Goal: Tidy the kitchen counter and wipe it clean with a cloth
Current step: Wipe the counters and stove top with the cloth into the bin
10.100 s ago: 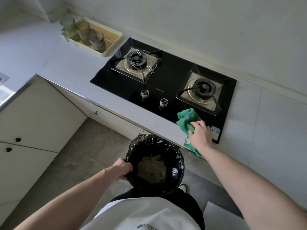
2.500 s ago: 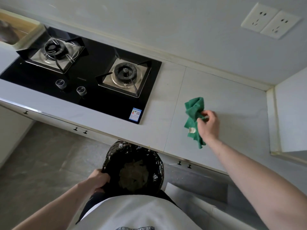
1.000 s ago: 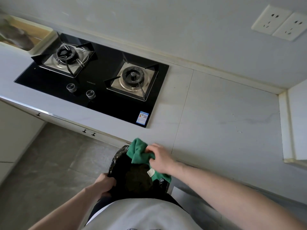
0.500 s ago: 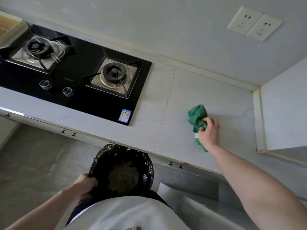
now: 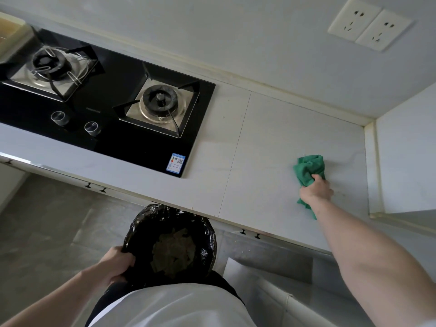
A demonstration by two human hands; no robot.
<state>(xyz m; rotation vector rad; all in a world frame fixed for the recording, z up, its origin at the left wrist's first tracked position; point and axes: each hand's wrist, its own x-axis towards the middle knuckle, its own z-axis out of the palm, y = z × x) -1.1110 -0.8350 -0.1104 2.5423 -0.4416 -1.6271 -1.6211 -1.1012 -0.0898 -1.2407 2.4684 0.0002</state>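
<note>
Counter [image 5: 271, 142] wiping is looking partway along: right hand [image 5: 315, 188] is gripping the bunched green cloth [image 5: 308, 168] and pressing it down beneath its fingers, left hand [image 5: 115, 265] is holding the black-lined bin [image 5: 169, 241] rim, with hob-side surface seemingly remaining.

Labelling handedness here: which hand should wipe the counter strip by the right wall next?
Right. The right hand already grips the cloth on the counter there; the left hand holds the bin.

Soft green cloth [image 5: 309, 168] on a matt counter [image 5: 266, 161]; glossy black hob [image 5: 122, 142] (steel burner trays); shiny plastic bag [image 5: 207, 234].
</note>
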